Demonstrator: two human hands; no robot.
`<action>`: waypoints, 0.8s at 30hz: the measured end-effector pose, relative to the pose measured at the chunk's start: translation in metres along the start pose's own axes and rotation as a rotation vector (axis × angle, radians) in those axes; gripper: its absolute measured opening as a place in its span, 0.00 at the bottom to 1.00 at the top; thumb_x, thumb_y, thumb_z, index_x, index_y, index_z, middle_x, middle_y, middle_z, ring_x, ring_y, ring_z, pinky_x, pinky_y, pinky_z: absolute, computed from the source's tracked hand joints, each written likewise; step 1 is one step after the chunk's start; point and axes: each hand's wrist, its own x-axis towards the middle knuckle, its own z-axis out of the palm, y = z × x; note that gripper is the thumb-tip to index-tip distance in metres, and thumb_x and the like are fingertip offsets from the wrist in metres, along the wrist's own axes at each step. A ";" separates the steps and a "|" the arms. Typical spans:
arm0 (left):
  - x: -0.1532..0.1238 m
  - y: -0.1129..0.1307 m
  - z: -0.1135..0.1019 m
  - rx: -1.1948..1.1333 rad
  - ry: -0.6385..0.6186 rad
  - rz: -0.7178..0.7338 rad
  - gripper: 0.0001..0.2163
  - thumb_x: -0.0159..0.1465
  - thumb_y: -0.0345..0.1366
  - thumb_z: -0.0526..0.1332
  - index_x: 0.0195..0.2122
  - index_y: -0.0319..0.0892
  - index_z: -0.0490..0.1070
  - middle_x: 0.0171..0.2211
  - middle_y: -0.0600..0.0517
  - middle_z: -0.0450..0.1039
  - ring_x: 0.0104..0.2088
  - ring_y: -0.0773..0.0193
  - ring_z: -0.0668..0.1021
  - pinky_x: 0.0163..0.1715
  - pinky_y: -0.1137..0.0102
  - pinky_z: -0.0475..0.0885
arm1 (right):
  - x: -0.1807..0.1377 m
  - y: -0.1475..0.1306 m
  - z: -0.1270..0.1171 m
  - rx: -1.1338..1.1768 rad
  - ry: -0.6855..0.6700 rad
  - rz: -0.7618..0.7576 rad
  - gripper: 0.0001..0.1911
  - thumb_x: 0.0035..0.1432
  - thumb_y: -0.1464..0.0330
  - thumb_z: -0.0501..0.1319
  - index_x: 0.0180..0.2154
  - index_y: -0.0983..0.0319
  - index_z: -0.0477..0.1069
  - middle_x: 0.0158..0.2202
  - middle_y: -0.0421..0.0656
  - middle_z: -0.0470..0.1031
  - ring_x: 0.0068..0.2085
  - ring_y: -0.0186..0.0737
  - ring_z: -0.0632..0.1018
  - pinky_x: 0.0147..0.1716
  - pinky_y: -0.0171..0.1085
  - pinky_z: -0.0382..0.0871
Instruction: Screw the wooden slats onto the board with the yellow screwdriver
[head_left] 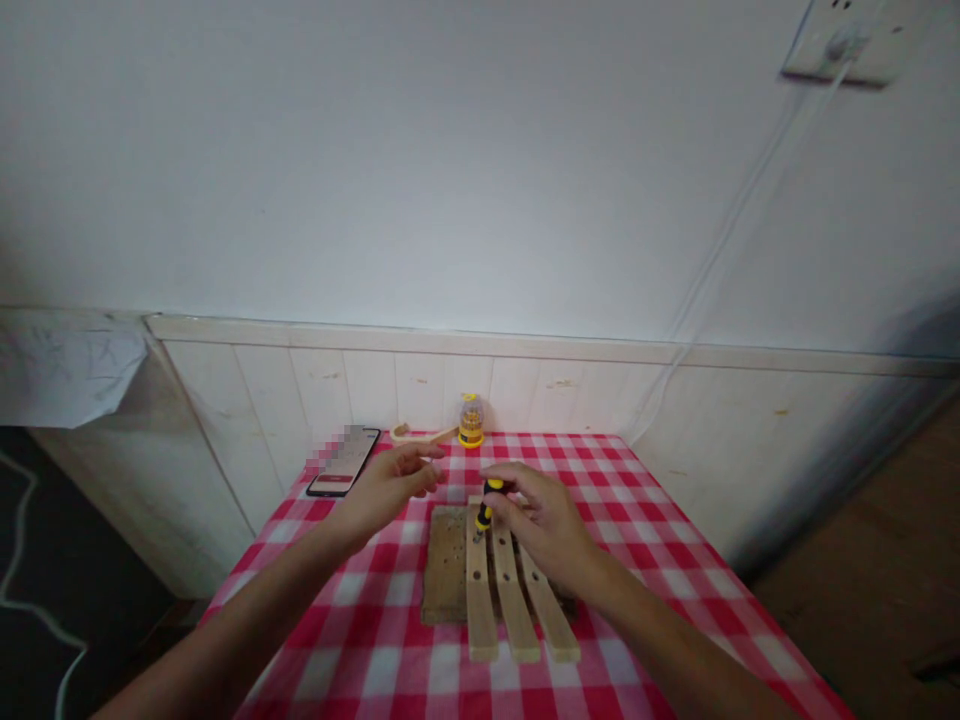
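My right hand [534, 502] grips a black and yellow screwdriver [484, 512], which tilts with its tip down at a hole in the leftmost wooden strip [481, 610]. Two more pale strips, a middle one [517, 615] and a right one [555, 620], lie beside it, with dark holes in them. All three rest across a worn brown board [444, 570] and stick out past its near edge. My left hand [409, 475] hovers above the cloth to the left of the screwdriver, its fingers loosely curled and apart, holding nothing.
A red and white checked cloth [360, 650] covers the table. A phone [345, 462] lies at the back left. Against the wall stand a yellow, clear-domed bit case [471, 422] and a pale curved wooden piece [420, 436]. A white cable [720, 250] hangs from a wall socket.
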 end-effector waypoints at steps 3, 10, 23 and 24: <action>0.005 -0.001 -0.010 0.056 -0.135 -0.005 0.17 0.57 0.39 0.69 0.46 0.39 0.78 0.37 0.47 0.82 0.39 0.57 0.81 0.41 0.63 0.73 | -0.003 0.001 0.002 0.043 0.020 0.009 0.12 0.66 0.65 0.62 0.50 0.57 0.78 0.45 0.46 0.83 0.44 0.43 0.83 0.41 0.39 0.79; 0.017 -0.039 0.028 0.041 -0.406 0.085 0.24 0.54 0.31 0.69 0.54 0.43 0.77 0.55 0.42 0.80 0.56 0.49 0.79 0.56 0.57 0.71 | -0.011 0.014 0.001 0.001 0.035 -0.024 0.19 0.65 0.71 0.61 0.56 0.54 0.76 0.51 0.46 0.82 0.47 0.44 0.84 0.46 0.42 0.81; 0.002 -0.079 0.062 -0.031 -0.105 0.121 0.13 0.64 0.41 0.66 0.45 0.40 0.84 0.40 0.46 0.86 0.41 0.53 0.85 0.42 0.66 0.77 | -0.015 0.011 0.008 -0.097 0.058 -0.113 0.20 0.65 0.73 0.63 0.57 0.53 0.76 0.49 0.45 0.83 0.48 0.42 0.84 0.51 0.40 0.78; 0.002 -0.080 0.063 -0.032 -0.101 0.128 0.13 0.65 0.41 0.66 0.45 0.41 0.84 0.40 0.47 0.86 0.41 0.54 0.85 0.41 0.67 0.76 | -0.015 0.011 0.008 -0.095 0.058 -0.114 0.20 0.65 0.73 0.63 0.56 0.53 0.76 0.49 0.44 0.83 0.47 0.42 0.84 0.51 0.40 0.78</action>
